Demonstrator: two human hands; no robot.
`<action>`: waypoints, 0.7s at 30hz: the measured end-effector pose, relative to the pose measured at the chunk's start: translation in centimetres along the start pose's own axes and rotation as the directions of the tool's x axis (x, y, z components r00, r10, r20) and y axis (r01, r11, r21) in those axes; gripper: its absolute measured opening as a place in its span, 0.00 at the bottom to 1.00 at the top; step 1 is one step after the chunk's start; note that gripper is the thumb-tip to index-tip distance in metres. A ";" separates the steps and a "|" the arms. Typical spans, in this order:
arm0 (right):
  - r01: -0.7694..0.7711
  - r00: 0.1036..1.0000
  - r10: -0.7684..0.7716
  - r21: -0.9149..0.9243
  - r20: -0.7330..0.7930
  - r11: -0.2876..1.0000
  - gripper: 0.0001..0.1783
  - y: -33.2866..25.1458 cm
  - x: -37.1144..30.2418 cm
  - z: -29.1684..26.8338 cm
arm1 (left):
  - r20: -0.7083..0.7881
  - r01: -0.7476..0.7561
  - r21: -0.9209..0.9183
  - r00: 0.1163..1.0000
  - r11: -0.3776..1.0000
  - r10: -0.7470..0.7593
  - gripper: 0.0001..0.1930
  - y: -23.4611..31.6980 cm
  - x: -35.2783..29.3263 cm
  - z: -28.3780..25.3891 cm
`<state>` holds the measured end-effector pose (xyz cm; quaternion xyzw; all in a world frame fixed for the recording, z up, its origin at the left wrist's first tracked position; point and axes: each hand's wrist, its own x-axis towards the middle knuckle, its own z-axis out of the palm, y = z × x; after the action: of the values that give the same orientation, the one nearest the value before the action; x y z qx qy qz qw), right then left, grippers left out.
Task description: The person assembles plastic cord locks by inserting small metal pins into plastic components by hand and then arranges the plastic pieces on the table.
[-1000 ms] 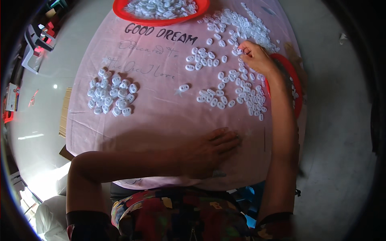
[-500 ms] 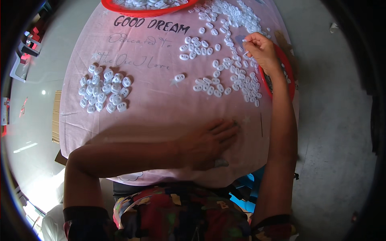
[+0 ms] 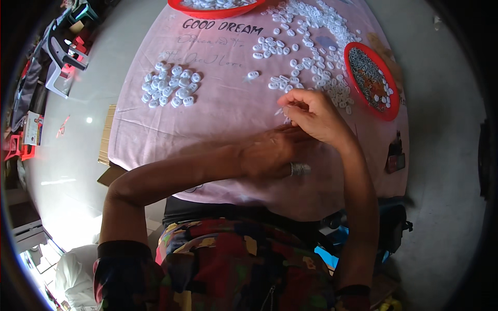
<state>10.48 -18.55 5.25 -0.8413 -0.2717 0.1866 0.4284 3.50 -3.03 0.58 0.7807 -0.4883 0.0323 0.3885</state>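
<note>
My right hand [image 3: 315,115] is bent in a pinch, with a small white plastic piece [image 3: 279,111] showing at its fingertips. Just below it, my left hand [image 3: 271,151] hovers low over or rests on the pink cloth, fingers stretched out; the right hand partly covers them. A pale wrap [image 3: 300,168] sits round the left thumb. Beyond the hands lie loose white oval pieces with two holes [image 3: 282,83]. At the left, thicker white pieces [image 3: 171,85] form a group, and a lone oval piece [image 3: 253,74] lies between the groups.
A red tray [image 3: 394,106] at the table's right edge holds many small metal parts and some white pieces. Another red basin [image 3: 223,11] of white pieces stands at the far edge. A small dark object [image 3: 396,158] lies near the right edge. Cardboard [image 3: 107,135] leans at the left.
My right hand has come back from the pile near the red tray to meet my left hand, carrying the small white piece. The whole view has shifted, uncovering the tray.
</note>
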 end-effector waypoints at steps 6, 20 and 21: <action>0.051 0.999 -0.051 -0.020 0.007 0.998 0.10 0.0 0.1 -1.3 | -0.023 0.019 -0.170 0.999 0.985 -0.024 0.30 0.4 0.0 -2.4; -0.037 0.862 -0.275 -0.592 -0.427 0.805 0.14 9.2 9.9 -11.7 | -0.218 0.184 -0.432 0.928 0.883 -0.301 0.32 -3.4 -2.6 -4.8; -0.040 0.866 -0.266 -0.588 -0.424 0.808 0.14 9.1 10.5 -11.8 | -0.215 0.189 -0.439 0.927 0.878 -0.307 0.32 -3.5 -2.7 -4.7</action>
<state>27.82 -23.83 3.57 -0.9317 -0.2500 -0.1498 0.2170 6.39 2.68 0.67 0.7257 -0.3193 -0.0124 0.6093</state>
